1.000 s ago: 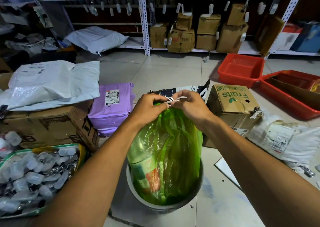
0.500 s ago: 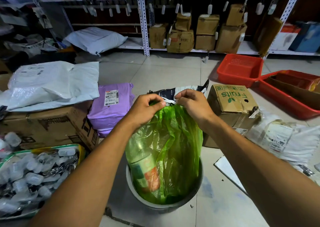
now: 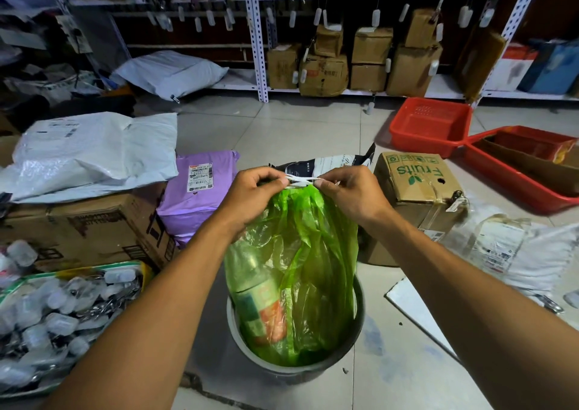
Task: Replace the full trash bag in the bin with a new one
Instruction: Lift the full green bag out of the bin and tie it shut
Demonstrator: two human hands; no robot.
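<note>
Green bag [image 3: 300,253] sits full in the bin [image 3: 355,325], its top bunched up. Left hand [image 3: 253,196] and right hand [image 3: 354,193] each pinch the white string [image 3: 302,180] tight, likely tying it. Lifting it out and putting in a new one is not done yet.

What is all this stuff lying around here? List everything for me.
trash bag: one, green, full, standing in the bin
bin: one, grey, on the floor, centre
drawstring: white, at the bag's mouth
purple parcel: one, left of the bag
fruits box: one, brown, right of the bag
red trays: two, far right
shelf boxes: several, brown, at the back
left hand: pinching the drawstring
right hand: pinching the drawstring
</note>
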